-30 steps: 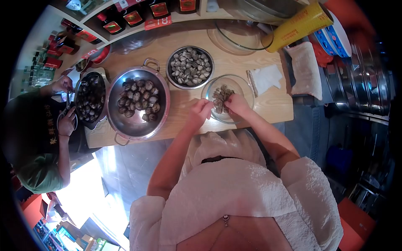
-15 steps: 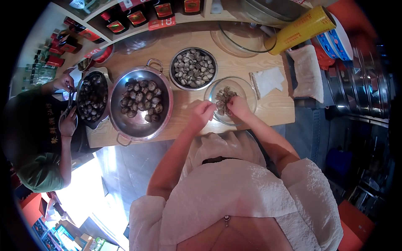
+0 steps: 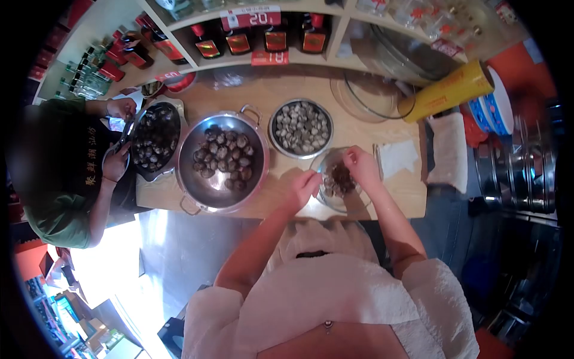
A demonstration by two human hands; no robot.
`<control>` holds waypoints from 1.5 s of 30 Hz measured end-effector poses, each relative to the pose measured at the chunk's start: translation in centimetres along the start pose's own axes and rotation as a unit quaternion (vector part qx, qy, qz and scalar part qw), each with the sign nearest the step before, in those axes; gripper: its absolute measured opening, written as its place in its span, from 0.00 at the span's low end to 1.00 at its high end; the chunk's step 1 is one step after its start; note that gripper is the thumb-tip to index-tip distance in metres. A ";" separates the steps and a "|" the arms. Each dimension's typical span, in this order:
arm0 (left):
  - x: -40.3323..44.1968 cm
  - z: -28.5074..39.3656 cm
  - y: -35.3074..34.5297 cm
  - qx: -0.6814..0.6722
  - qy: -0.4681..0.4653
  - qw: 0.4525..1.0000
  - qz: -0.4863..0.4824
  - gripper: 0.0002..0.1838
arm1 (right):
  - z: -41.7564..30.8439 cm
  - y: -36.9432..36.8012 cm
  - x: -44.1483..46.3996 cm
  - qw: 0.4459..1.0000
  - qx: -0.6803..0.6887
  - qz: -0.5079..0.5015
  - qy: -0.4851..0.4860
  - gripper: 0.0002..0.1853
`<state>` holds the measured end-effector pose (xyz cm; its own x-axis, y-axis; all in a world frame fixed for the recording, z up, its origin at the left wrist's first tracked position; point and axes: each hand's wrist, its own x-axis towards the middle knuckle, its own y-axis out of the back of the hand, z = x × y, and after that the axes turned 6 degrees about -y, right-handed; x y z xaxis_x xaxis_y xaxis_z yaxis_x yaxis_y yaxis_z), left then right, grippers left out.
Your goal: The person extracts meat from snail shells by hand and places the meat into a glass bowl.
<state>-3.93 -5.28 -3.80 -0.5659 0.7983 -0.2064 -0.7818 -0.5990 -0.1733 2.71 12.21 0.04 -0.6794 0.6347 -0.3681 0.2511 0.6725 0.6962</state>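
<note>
A clear glass bowl [image 3: 327,203] sits near the table's front edge with a heap of small brownish pieces [image 3: 341,179] inside, perhaps shellfish; their exact kind is unclear. My right hand [image 3: 362,166] is over the bowl's right side, fingertips pinched together just above the heap. At the bowl's left rim is my left hand [image 3: 305,188], its thumb and fingers closed. Whatever either hand pinches is too small to make out. Behind the bowl stands a round metal bowl [image 3: 274,128] full of pale, ridged clams [image 3: 302,127].
Left of my hands is a large two-handled steel pan [image 3: 197,182] holding dark round shells [image 3: 224,157]. Beyond it, a person in a green sleeve [image 3: 60,209] works beside a tray of dark shells [image 3: 156,137]. A white cloth [image 3: 397,157] and a yellow roll [image 3: 448,93] lie at right.
The view has shifted, so the table appears lower and more shelf shows. My right hand has lifted slightly from the heap in the glass bowl. My left hand stays by the rim.
</note>
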 end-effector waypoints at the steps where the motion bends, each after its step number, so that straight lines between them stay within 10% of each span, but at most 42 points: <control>1: 0.0 0.2 -0.4 0.008 -0.014 1.000 -0.022 0.09 | -0.8 0.5 0.2 0.995 -0.006 0.062 0.074 0.11; 6: -1.3 4.2 -2.4 0.264 -0.061 0.949 -0.163 0.10 | -4.1 -3.2 5.6 0.982 -0.083 0.051 0.163 0.07; 13: -3.1 -0.1 -0.1 0.229 -0.069 0.971 -0.022 0.10 | -4.9 -7.8 8.7 0.904 -0.248 0.055 0.345 0.10; 22: -0.1 2.9 3.4 0.084 -0.020 0.986 0.141 0.09 | -5.6 -3.4 0.7 0.961 0.142 -0.136 0.194 0.13; 28: 2.0 4.9 2.6 0.164 -0.005 0.986 -0.029 0.10 | -3.8 1.3 -0.3 0.906 0.250 -0.335 0.067 0.16; 45: 2.6 6.6 -1.0 0.152 0.029 0.963 -0.222 0.10 | -0.1 5.2 -1.1 0.873 0.274 -0.397 0.078 0.12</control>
<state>-6.31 -2.20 2.19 -0.1504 0.9612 -0.2314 -0.9886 -0.1470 0.0321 4.69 14.89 4.13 -0.8643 -0.1444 -0.4818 -0.0784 0.9849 -0.1546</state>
